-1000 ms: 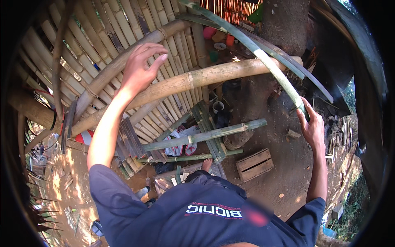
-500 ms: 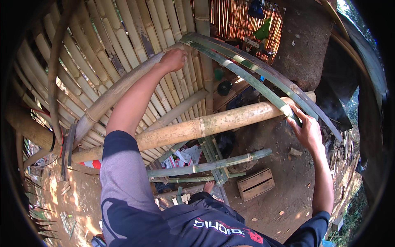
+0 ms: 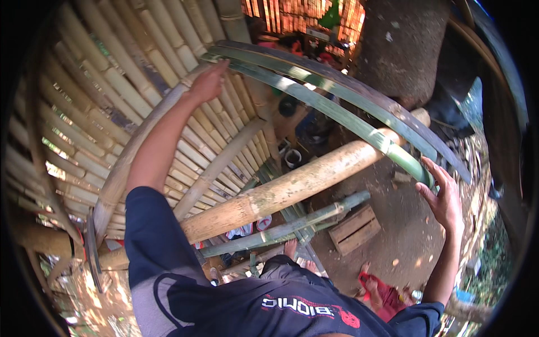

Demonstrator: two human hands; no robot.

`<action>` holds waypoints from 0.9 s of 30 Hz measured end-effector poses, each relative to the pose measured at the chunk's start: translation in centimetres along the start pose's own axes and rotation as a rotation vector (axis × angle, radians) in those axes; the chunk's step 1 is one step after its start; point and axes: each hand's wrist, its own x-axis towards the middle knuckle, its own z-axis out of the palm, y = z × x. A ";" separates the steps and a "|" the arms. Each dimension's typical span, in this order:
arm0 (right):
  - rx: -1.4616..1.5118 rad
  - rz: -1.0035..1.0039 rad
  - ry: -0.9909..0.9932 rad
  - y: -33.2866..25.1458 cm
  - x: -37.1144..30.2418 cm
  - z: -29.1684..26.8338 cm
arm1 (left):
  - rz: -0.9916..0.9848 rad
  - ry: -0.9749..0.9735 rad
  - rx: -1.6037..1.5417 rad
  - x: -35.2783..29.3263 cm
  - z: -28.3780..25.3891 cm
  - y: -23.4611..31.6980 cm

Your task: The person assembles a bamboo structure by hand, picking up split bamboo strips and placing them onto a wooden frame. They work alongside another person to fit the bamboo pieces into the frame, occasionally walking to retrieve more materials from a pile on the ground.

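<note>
My left hand (image 3: 209,84) is raised at the upper left, by the far end of a long green split-bamboo strip (image 3: 314,98). Its fingers look closed at the strip's end, though blur softens them. The strip slants down to the right, over a thick tan bamboo pole (image 3: 281,194). At its near end my right hand (image 3: 446,194) is open, thumb and fingers apart around the tip; whether they touch it I cannot tell. A second green strip (image 3: 370,109) and a dark weathered strip (image 3: 415,121) run alongside, just beyond the first.
A slatted bamboo wall (image 3: 135,62) fills the left, with a rounded bamboo rail (image 3: 140,135) along it. A thick trunk (image 3: 401,50) stands behind the strips. Below are a bamboo frame (image 3: 281,227), a wooden crate (image 3: 355,230) and another person in red (image 3: 387,295).
My right hand has slid down and right along the strip, off the pole, and its fingers have spread. A person in red has come into view below. The view has shifted.
</note>
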 end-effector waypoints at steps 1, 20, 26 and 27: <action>0.074 0.085 -0.038 0.0 -0.4 0.1 | 0.037 0.022 -0.022 -0.1 0.3 -0.4; 0.276 0.187 0.162 3.0 0.6 2.9 | -0.003 0.028 -0.032 0.8 0.5 -0.6; 0.240 0.322 0.175 2.0 0.3 3.0 | -0.011 0.088 -0.046 1.1 1.2 -0.2; 0.215 0.375 0.154 1.8 0.3 2.9 | -0.033 0.100 -0.036 1.2 1.3 0.1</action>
